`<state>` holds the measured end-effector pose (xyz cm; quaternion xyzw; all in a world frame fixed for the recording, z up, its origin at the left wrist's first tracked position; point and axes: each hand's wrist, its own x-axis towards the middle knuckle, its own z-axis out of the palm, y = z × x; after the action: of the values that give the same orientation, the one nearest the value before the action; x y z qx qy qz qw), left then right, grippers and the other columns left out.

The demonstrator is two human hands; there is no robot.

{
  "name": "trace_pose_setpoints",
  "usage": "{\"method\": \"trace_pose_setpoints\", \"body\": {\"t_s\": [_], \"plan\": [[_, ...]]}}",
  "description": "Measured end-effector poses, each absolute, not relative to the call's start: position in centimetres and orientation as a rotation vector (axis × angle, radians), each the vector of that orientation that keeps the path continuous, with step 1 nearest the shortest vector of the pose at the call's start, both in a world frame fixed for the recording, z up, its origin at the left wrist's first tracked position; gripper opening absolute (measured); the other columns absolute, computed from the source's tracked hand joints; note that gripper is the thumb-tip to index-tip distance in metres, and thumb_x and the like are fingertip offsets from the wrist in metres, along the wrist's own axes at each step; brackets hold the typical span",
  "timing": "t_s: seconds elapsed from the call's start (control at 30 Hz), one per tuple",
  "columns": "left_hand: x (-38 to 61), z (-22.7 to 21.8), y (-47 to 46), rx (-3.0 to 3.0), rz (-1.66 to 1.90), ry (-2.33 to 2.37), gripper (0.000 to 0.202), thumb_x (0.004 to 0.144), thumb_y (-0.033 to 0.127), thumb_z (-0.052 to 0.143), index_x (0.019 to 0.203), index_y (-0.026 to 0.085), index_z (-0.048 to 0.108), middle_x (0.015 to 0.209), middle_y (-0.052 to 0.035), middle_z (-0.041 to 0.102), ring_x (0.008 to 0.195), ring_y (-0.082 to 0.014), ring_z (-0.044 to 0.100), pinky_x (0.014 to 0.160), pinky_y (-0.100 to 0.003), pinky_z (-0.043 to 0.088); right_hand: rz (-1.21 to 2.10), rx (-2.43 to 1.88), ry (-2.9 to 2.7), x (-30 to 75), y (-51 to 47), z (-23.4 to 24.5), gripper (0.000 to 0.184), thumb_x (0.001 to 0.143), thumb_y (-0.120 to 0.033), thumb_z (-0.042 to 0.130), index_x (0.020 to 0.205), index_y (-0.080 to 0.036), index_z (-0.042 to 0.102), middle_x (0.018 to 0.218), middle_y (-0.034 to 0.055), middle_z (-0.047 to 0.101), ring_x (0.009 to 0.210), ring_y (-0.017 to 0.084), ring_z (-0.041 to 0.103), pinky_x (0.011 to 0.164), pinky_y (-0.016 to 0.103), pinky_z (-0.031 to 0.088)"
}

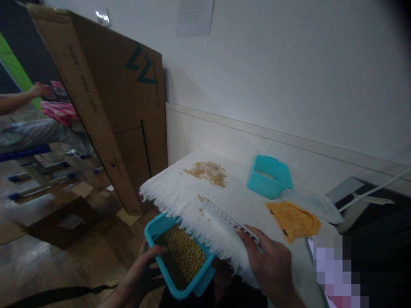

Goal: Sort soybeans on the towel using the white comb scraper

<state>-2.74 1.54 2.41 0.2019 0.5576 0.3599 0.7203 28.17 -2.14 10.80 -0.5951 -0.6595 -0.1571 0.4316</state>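
My left hand point(144, 269) grips the left rim of a turquoise plastic bin point(180, 295), thumb over the edge. Soybeans point(183, 252) fill much of this bin, which sits just under the fringed edge of a white tablecloth point(163, 179). In my right hand point(269, 261) is a white slotted plastic strip point(227, 218), held by its near end and lying low over the cloth. A few loose beans point(201, 209) are by the strip's far end. Farther back, a larger patch of soybeans point(208, 173) is spread on the cloth.
A second turquoise bin point(269, 177) stands at the back right of the table, near a clear plastic lid point(311, 203) and a yellow cloth point(293, 220). Left of the table rises a tall cardboard box point(118, 102). Another person's hand point(41, 90) shows at far left.
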Motion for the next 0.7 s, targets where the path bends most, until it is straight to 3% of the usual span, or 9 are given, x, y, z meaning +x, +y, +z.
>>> {"method": "trace_pose_setpoints", "body": {"t_s": [0.37,0.7], "plan": [[-3.2,1.2,1.7,0.448,0.817,1.213,0.099,0.074,0.053,0.094,0.158,0.036,0.046,0.125,-0.0087,0.08,0.104,-0.0383,0.083,0.093,-0.054,0.068,-0.34,-1.525,-1.692,28.4,-3.0,11.0,0.079,0.123,-0.071,0.04,0.085,-0.027,0.094,0.072,0.005,0.088,0.056,0.023,0.086,0.06,0.023,0.069],[-3.2,1.4,1.7,0.457,0.808,1.222,0.091,0.077,0.053,0.092,0.155,0.037,0.048,0.128,-0.0084,0.08,0.101,-0.0375,0.085,0.092,-0.052,0.067,-0.348,-1.406,-1.859,28.6,-3.9,9.3,0.052,0.123,-0.043,0.053,0.099,-0.027,0.096,0.091,0.0053,0.093,0.074,0.022,0.092,0.074,0.023,0.073]]}}
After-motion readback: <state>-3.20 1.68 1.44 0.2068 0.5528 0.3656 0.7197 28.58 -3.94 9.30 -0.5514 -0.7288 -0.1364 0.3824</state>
